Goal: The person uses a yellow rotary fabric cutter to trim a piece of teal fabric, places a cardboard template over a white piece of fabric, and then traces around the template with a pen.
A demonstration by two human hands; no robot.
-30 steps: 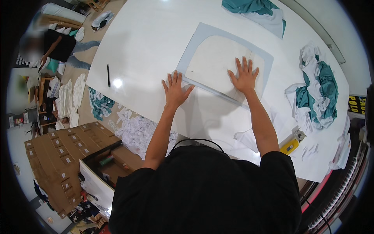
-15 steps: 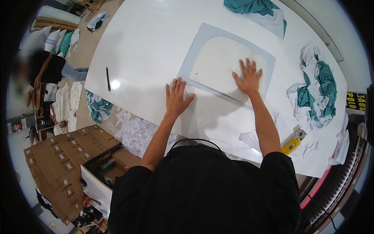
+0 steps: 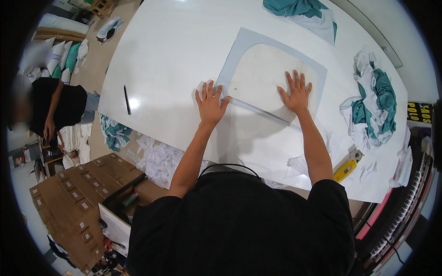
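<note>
A cream, flat pattern piece with a curved upper left edge lies on top of light grey-blue fabric on the white table. My right hand rests flat on the right part of the pattern piece, fingers spread. At the near left corner of the fabric, my left hand lies with its fingers apart, the fingertips beside and partly on the edge. Neither hand grips anything. To the right of my right forearm is a yellow electric fabric cutter with a round blade head.
Crumpled white and green fabric lies at the right, with more green and white fabric at the far edge. A black pen is on the left. Brown cartons stand lower left; a co-worker stands beyond the table's left side.
My left hand has shifted slightly up and right, closer against the fabric corner. My right hand stays on the pattern piece. The co-worker at the left has come nearer the table.
</note>
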